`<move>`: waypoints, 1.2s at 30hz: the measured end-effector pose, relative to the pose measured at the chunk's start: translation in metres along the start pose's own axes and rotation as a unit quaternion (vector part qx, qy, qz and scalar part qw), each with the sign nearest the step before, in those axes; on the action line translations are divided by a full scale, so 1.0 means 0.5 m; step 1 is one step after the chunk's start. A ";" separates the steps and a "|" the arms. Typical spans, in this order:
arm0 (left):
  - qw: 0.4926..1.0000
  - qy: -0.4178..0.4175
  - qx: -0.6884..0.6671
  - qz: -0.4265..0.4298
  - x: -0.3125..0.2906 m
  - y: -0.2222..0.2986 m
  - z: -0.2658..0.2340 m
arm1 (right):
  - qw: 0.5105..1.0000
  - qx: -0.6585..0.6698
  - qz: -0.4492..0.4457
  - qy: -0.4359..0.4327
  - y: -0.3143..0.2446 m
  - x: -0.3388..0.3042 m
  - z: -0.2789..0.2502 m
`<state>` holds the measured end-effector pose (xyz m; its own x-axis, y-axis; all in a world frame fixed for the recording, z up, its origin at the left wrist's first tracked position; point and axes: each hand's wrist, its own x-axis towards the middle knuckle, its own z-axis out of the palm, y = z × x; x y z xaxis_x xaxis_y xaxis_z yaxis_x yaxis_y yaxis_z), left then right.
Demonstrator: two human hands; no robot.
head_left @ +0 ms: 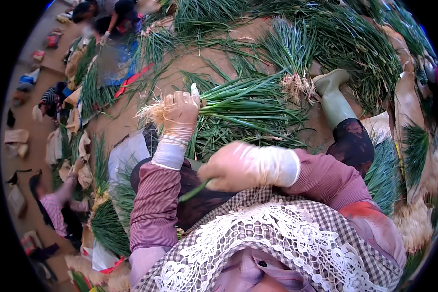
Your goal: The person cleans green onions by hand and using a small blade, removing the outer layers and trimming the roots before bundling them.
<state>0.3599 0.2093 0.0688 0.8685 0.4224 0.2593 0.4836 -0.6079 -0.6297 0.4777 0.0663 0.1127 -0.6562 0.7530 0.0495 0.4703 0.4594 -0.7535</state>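
My left hand (181, 111), in a thin pale glove, is closed round the root end of a bunch of green onions (248, 104). Pale stringy roots stick out on its left, and the long green leaves fan out to the right. Nearer my lap, my right hand (246, 166), also gloved and slightly smeared by motion, is curled shut. A green onion leaf (194, 191) pokes out below its fingers, apart from the bunch. Loose cut leaves (219, 141) cover the ground under the bunch.
Another bunch of green onions (294, 58) lies roots toward me beside my green rubber boot (333, 95). Larger heaps (350, 44) spread at the far right. People (58, 207) work among more onions on the left. A red strip (134, 80) crosses the brown ground.
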 end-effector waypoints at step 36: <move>0.992 0.024 -0.123 0.009 0.009 0.008 -0.026 | 0.958 -0.062 0.152 0.237 0.109 0.035 -0.098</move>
<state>0.3671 0.2002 0.0770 0.8787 0.3804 0.2883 0.4744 -0.7634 -0.4383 0.5208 0.1279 0.1046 -0.1505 0.9765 0.1546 0.6822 0.2157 -0.6986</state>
